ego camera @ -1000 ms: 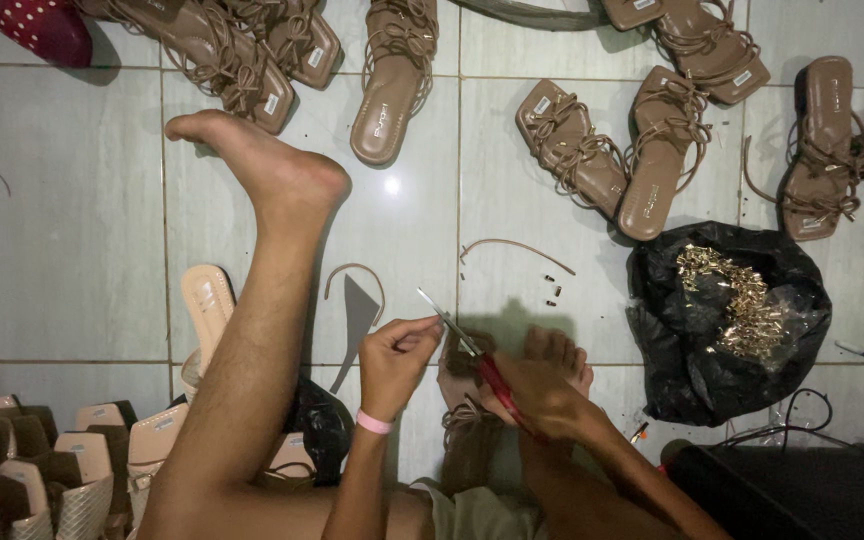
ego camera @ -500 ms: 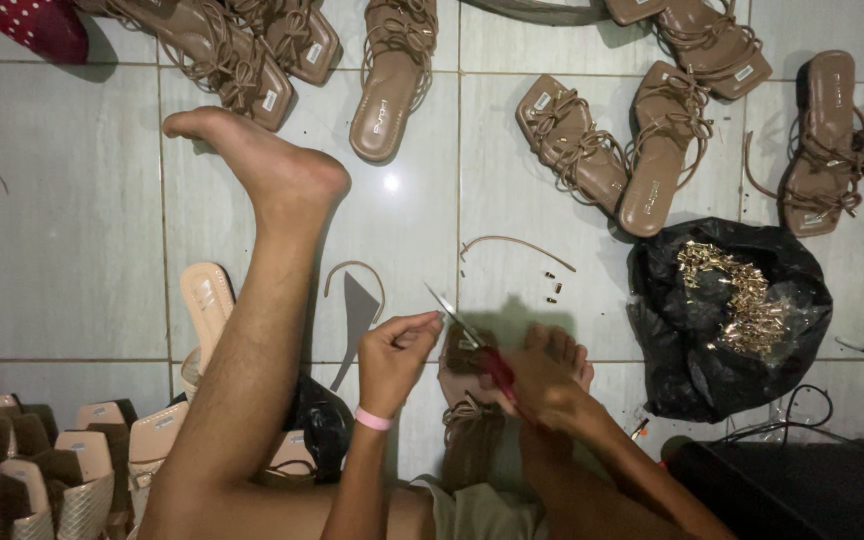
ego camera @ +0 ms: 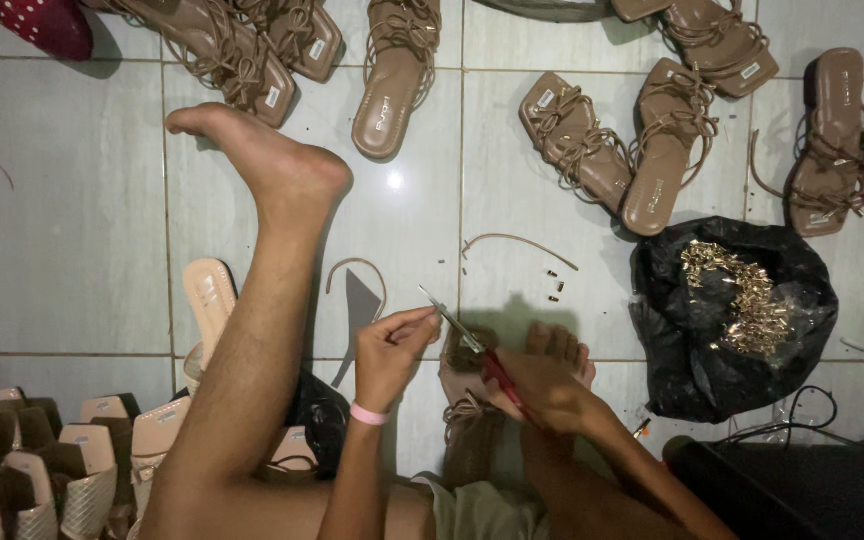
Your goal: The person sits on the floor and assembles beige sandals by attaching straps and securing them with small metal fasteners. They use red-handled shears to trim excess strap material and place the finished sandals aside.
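Compared with half a second ago, the left hand (ego camera: 392, 352) is sitting a little closer to the tool's tip and the tool is lying slightly flatter; the feet, sandals and bag are lying where they were.

The right hand (ego camera: 542, 385) is closing around the red handles of a pair of pliers (ego camera: 472, 345), whose thin metal nose is pointing up and left toward the left hand. The left hand, wearing a pink wristband (ego camera: 368, 413), is pinching its fingertips together right at the nose; whatever small piece it is holding is too small to make out. Just beneath both hands a tan strappy sandal (ego camera: 467, 420) is resting against the person's right foot (ego camera: 557, 345), partly hidden by the hands.

Left of the left hand, the person's other leg is stretching out across the tile floor (ego camera: 62, 200), hemming that side in. Beyond the hands, bare tile is lying open, crossed only by a loose tan strap (ego camera: 517, 245) and a few tiny metal bits (ego camera: 554, 285). Farther out, a row of finished tan sandals (ego camera: 577, 145) is lining the far edge.

Right of the right hand, well apart, an open black plastic bag (ego camera: 682, 370) is holding a heap of small gold-coloured metal fittings (ego camera: 742, 295). Near the left elbow, insoles and heel pieces (ego camera: 72, 470) are piling up.
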The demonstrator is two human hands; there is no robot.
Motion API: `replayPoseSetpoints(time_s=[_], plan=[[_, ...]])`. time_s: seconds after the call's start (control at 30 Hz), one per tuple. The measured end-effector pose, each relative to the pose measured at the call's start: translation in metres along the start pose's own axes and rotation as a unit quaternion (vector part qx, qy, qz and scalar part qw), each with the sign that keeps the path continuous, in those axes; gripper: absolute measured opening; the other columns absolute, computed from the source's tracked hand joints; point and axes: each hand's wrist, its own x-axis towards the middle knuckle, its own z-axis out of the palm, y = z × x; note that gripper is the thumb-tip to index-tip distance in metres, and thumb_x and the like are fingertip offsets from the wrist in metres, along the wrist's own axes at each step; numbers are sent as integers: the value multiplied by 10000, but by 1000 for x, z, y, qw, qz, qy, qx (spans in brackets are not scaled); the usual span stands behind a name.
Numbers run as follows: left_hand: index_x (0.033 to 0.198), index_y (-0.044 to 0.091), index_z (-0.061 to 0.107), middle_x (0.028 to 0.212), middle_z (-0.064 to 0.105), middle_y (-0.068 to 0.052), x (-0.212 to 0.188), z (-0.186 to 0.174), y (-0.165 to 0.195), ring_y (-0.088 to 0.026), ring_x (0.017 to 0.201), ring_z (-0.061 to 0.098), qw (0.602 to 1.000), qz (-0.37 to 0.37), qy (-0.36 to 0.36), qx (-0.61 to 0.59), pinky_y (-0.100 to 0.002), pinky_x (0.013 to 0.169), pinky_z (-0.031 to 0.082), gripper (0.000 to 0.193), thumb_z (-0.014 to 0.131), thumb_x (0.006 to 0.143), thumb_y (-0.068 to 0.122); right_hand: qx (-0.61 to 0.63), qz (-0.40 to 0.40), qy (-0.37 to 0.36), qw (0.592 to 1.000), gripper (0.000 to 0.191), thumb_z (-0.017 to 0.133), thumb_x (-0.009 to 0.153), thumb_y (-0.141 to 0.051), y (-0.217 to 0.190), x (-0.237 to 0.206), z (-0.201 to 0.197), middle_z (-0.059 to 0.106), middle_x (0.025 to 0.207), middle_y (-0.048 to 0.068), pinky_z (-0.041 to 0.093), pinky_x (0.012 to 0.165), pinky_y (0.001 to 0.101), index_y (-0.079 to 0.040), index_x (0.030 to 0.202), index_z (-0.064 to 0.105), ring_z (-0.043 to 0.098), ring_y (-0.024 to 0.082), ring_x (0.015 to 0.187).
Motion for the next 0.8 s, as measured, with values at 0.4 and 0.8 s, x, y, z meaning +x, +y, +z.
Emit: replayPoseSetpoints(time_s=[0.4, 0.8], plan=[[1051, -57, 782, 814, 781, -91, 0, -1, -4, -97, 731, 705, 1000, 9, -5, -17, -233, 686, 574, 229, 791, 886, 102, -4, 10, 5, 1000, 500, 550, 944, -505, 1, -1, 1, 560, 1304, 190, 366, 1027, 545, -133, 1276, 591, 485, 394, 1213], [1095, -58, 780, 876, 797, -89, 0, 2, 4, -117, 776, 719, 1000, 17, -2, 13, -244, 717, 585, 246, 772, 900, 91, -10, 17, 17, 1000, 492, 546, 955, -500, -1, 4, 2, 560, 1300, 194, 364, 1025, 544, -125, 1270, 592, 482, 398, 1208]])
